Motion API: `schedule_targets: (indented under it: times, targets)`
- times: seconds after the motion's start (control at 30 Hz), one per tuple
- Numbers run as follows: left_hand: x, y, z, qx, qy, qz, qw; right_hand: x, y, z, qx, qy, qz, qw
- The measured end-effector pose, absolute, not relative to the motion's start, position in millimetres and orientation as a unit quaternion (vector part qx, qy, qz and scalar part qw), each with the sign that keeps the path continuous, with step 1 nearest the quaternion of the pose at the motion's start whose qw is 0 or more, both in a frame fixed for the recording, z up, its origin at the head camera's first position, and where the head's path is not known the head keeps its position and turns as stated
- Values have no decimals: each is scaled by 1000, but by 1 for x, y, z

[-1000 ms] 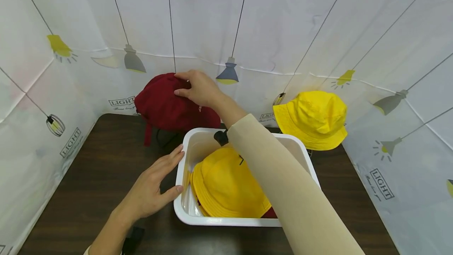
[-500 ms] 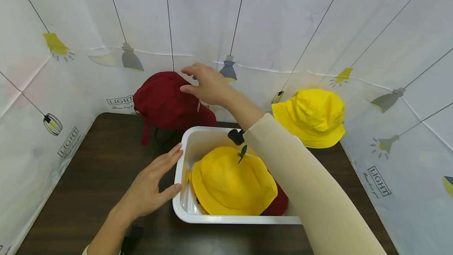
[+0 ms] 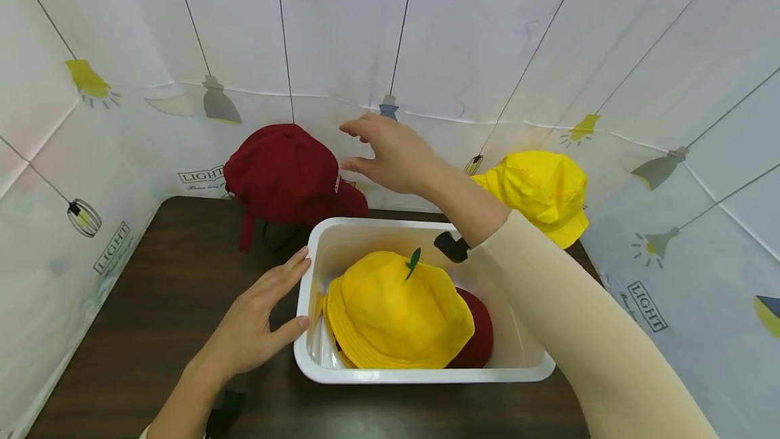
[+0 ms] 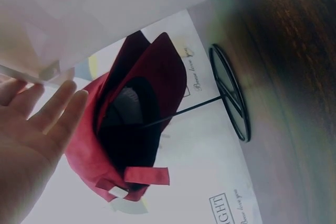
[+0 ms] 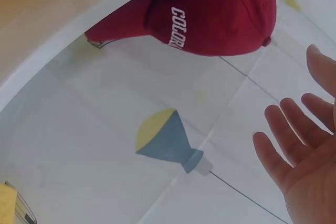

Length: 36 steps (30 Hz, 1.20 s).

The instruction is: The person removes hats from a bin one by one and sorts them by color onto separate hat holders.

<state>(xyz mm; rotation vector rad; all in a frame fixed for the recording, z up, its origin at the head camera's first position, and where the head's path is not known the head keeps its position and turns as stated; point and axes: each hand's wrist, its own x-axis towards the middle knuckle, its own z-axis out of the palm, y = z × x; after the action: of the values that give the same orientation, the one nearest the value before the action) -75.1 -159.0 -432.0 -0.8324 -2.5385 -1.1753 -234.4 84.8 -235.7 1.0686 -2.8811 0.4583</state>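
Note:
On a black wire stand (image 4: 231,95) at the back left sits a dark red baseball cap (image 3: 283,171), its strap hanging down. Two red brims show one against the other in the left wrist view. My right hand (image 3: 402,158) hovers in the air just right of the cap, fingers spread and holding nothing. The left hand (image 3: 258,320) rests its fingertips and thumb along the left rim of a white plastic bin (image 3: 420,376). Inside the bin lies a yellow bucket hat (image 3: 396,317) with a green leaf on top, partly covering a red cap (image 3: 478,330).
Behind the bin at the right stands another yellow bucket hat (image 3: 542,185), partly covered by my right forearm. A white printed curtain (image 3: 341,32) encloses the back and sides of the dark wooden table (image 3: 152,303).
My right hand has come away from the red cap on the stand and moved right. The left hand stays at the bin's rim.

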Motion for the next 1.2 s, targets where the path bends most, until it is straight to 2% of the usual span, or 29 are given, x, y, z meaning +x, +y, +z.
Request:
schedule_targets:
  times: [0.63,1.07,1.2]
  targets:
    - [-74,-159,-432,-278,-866,-402,109,-185,145,-240,369,-924,101,-8]
    - [-74,-158,-432,-283,-863,-404,111,-159,172,-258,376,-917,108,-73]
    - [-74,-159,-432,-283,-865,-399,115,-155,175,-266,383,-908,129,-108]
